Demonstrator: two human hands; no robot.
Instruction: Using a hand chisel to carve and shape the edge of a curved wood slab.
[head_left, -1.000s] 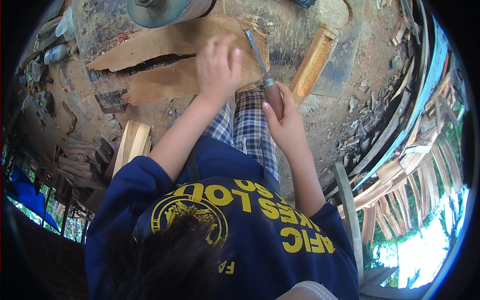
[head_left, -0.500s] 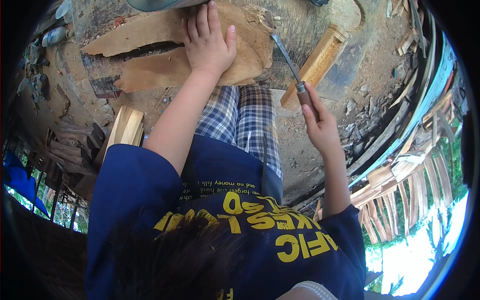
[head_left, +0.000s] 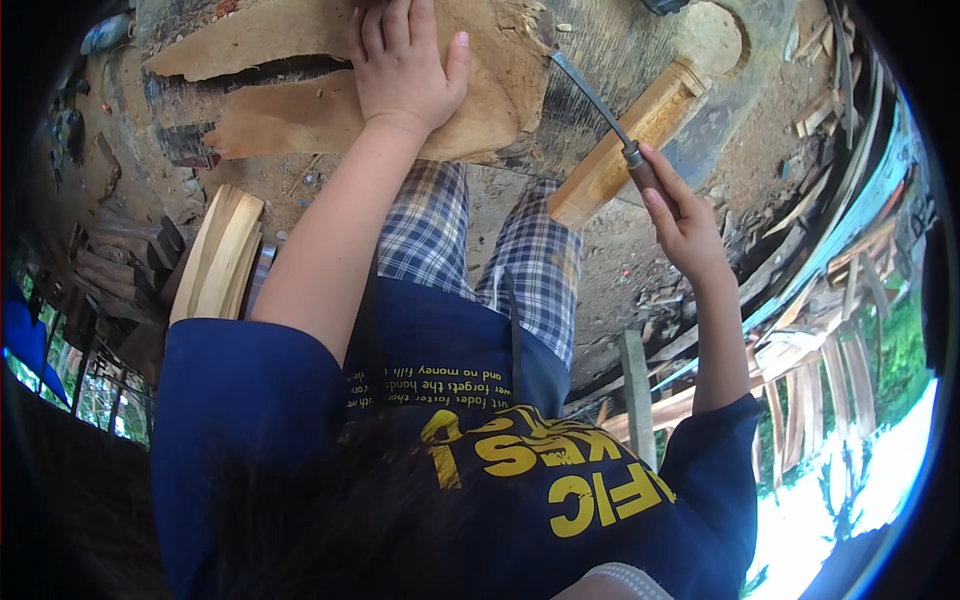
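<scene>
My left hand (head_left: 405, 80), fingers spread, rests on a cracked brown sheet (head_left: 500, 90) with a long dark split, its fingertips near the top of the view. My right hand (head_left: 680, 225) grips the dark wooden handle of a chisel (head_left: 590, 88); its long metal blade angles up-left, the tip beside the sheet's right edge. Just beyond the blade, a light carved wooden bar (head_left: 640, 135) lies diagonally on the weathered board (head_left: 730, 110).
A bundle of pale wood strips (head_left: 215, 255) lies left of my plaid-clad legs (head_left: 420, 230). Wood scraps (head_left: 815, 115) and curved planks border the dirt ground on the right. Wooden slats and greenery show at the lower right. A blue sheet (head_left: 25, 340) is at the far left.
My left hand has moved forward and left across the brown sheet, settling on it. My right hand has carried the chisel rightward. The view has shifted, and my legs are now apart.
</scene>
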